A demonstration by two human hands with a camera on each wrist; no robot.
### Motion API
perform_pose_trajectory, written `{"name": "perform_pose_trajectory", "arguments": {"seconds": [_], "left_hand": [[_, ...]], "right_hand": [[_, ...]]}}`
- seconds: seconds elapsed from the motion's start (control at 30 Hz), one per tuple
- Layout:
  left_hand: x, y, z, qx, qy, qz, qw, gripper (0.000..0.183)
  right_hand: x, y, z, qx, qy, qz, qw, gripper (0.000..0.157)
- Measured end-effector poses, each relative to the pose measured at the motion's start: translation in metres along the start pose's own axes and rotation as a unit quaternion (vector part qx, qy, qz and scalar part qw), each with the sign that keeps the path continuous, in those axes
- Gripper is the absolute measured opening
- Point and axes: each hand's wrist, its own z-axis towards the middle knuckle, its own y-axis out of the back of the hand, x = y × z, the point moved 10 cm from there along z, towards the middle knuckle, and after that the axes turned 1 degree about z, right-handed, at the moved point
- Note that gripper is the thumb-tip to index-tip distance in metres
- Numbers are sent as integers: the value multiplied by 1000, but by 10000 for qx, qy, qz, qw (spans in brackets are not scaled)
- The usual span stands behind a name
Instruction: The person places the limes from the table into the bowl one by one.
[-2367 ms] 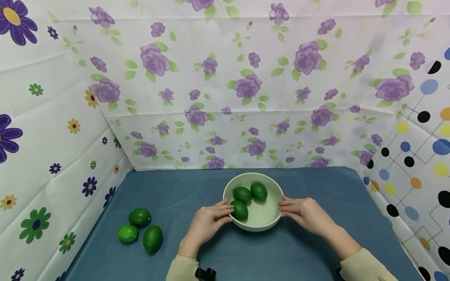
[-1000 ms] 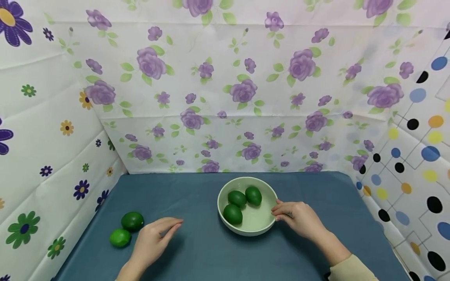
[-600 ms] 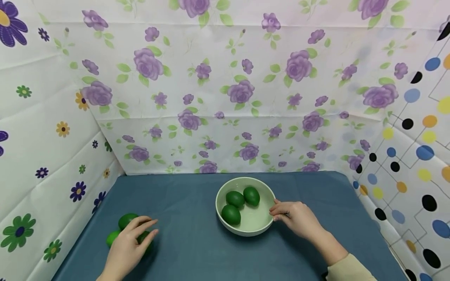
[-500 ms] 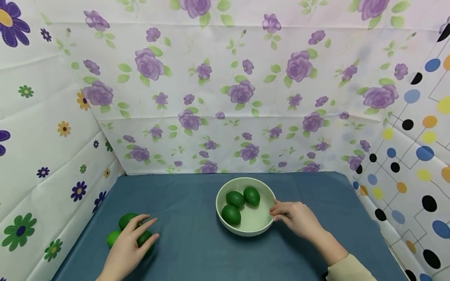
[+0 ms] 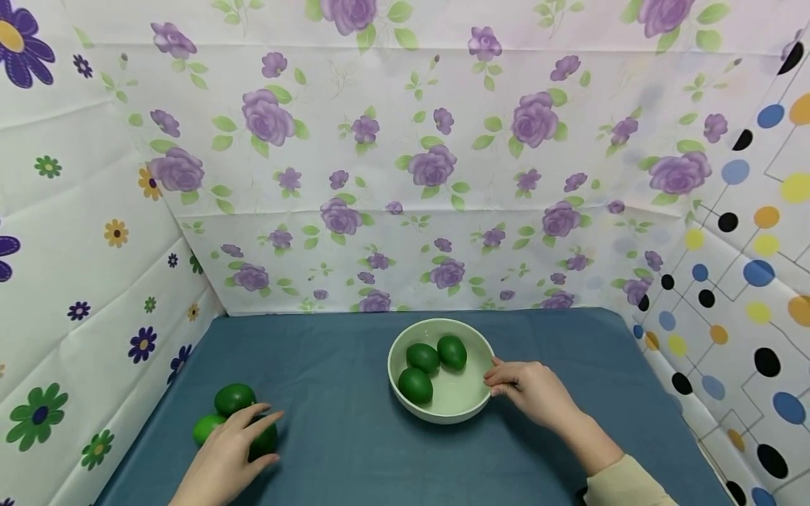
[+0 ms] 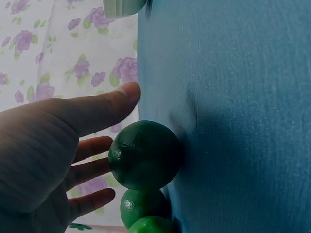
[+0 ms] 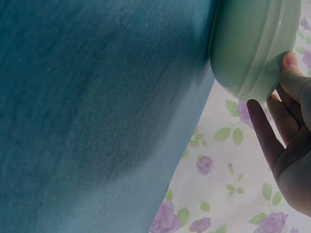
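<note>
My left hand is low over a dark green oval fruit, lime-like and glossy. Thumb and fingers are spread around the fruit; in the left wrist view the thumb stands clear of it. Behind lie a second dark green fruit and a brighter green lime. At centre stands a pale green bowl holding 3 dark green fruits. My right hand holds the bowl's right rim between thumb and fingertips; in the right wrist view the thumb shows at the rim, other fingers partly hidden.
A blue cloth covers the table. Flowered cloth hangs behind it, with a flower-print side cloth on the left and a dotted cloth on the right.
The left hand has left the bowl, moved left to the loose fruits, and spread and lowered around the nearest one. The right hand has stayed at the bowl's rim.
</note>
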Motion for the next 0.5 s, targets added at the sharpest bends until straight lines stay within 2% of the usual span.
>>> {"name": "perform_pose_trajectory", "arguments": {"seconds": [0.17,0.5], "left_hand": [[0,-2,0,168,26,8,9999,65],[2,-4,-1,239,44,63,9997,66]], "right_hand": [[-1,-1,1,-20,5,42,10000,20],[-2,-1,0,-52,58,109,9999,20]]}}
